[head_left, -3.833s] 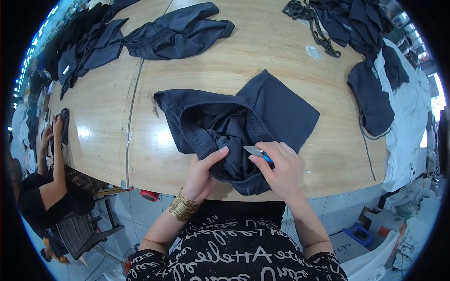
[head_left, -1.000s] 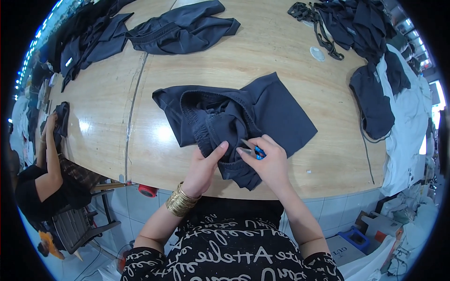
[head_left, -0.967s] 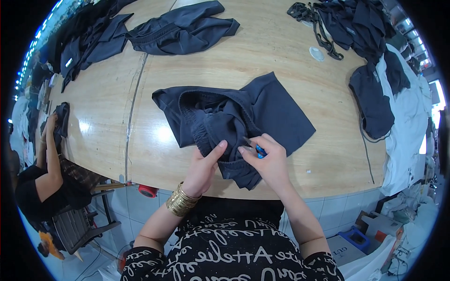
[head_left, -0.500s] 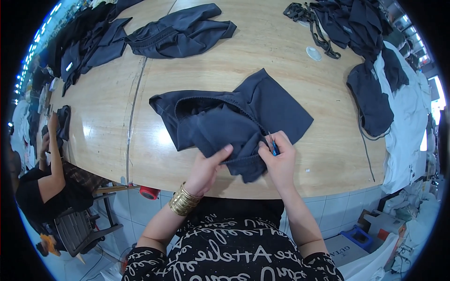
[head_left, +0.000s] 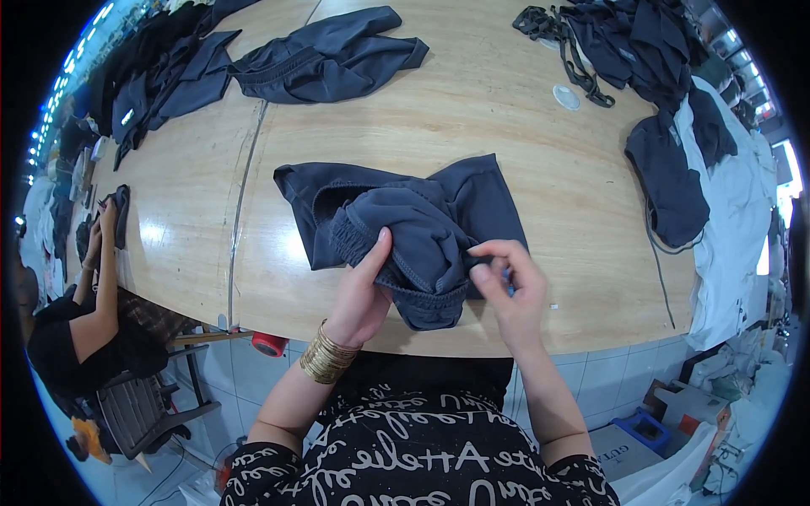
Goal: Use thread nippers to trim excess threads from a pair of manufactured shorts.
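Observation:
A pair of dark navy shorts point(head_left: 405, 236) lies in front of me, its gathered elastic waistband bunched and partly folded over. My left hand point(head_left: 364, 291) grips the waistband, thumb on top and fingers hidden beneath the cloth. At the shorts' right side, the thumb and forefinger of my right hand point(head_left: 515, 291) come together at a small dark bit by the fabric edge. Blue-handled thread snips point(head_left: 507, 276) are tucked in that same hand, mostly covered by its fingers. The right hand is slightly blurred.
Another pair of navy shorts point(head_left: 329, 63) lies at the far side of the wooden table point(head_left: 591, 295). Dark garments are heaped far left and far right, beside white cloth point(head_left: 726, 219). A round pale disc point(head_left: 566, 97) lies near dark straps. At left, a co-worker point(head_left: 84, 320) handles dark cloth.
The waistband has turned over toward the left, showing more gathered elastic. My left hand has shifted left and up; my right hand has moved slightly right, and the snips' blades no longer show.

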A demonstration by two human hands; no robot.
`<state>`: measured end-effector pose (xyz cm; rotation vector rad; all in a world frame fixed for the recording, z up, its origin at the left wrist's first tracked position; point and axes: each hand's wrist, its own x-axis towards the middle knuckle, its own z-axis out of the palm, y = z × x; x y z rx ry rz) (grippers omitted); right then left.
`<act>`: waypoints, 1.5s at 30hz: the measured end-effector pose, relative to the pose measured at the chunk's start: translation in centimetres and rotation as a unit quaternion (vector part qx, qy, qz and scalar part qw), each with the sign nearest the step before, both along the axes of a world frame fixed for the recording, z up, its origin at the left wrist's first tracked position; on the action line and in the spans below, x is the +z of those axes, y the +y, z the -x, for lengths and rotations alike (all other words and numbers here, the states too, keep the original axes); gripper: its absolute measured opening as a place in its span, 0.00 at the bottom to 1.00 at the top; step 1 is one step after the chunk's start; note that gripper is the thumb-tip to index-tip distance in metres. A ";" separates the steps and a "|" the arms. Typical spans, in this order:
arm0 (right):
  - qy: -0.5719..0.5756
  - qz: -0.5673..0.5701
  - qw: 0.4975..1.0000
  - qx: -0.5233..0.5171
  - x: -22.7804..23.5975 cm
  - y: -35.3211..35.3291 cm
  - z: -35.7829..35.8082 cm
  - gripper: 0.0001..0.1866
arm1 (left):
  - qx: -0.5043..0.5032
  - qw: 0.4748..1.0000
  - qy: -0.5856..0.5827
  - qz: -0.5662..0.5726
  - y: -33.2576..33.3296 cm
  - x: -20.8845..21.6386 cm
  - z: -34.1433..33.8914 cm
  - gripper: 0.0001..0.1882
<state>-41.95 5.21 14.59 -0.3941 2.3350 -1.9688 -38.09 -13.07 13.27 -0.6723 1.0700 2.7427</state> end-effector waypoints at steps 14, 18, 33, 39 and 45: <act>0.023 -0.106 0.994 -0.021 -1.9 0.6 0.2 0.08 | -0.027 0.994 0.028 0.106 -0.4 1.8 -0.1 0.23; 0.033 -0.140 0.989 -0.047 -1.8 1.2 0.3 0.08 | -0.035 0.999 0.005 0.038 0.0 2.0 -0.1 0.23; 0.305 -0.289 0.904 0.074 1.9 1.7 -0.5 0.16 | -0.026 0.985 0.039 0.164 0.8 2.2 -0.1 0.20; 0.317 -0.325 0.887 0.080 1.3 1.6 -0.6 0.15 | -0.027 0.984 0.045 0.170 0.7 2.3 -0.1 0.19; 0.329 -0.329 0.883 0.069 1.4 1.5 -0.7 0.15 | -0.033 0.986 0.044 0.159 0.5 2.5 -0.2 0.19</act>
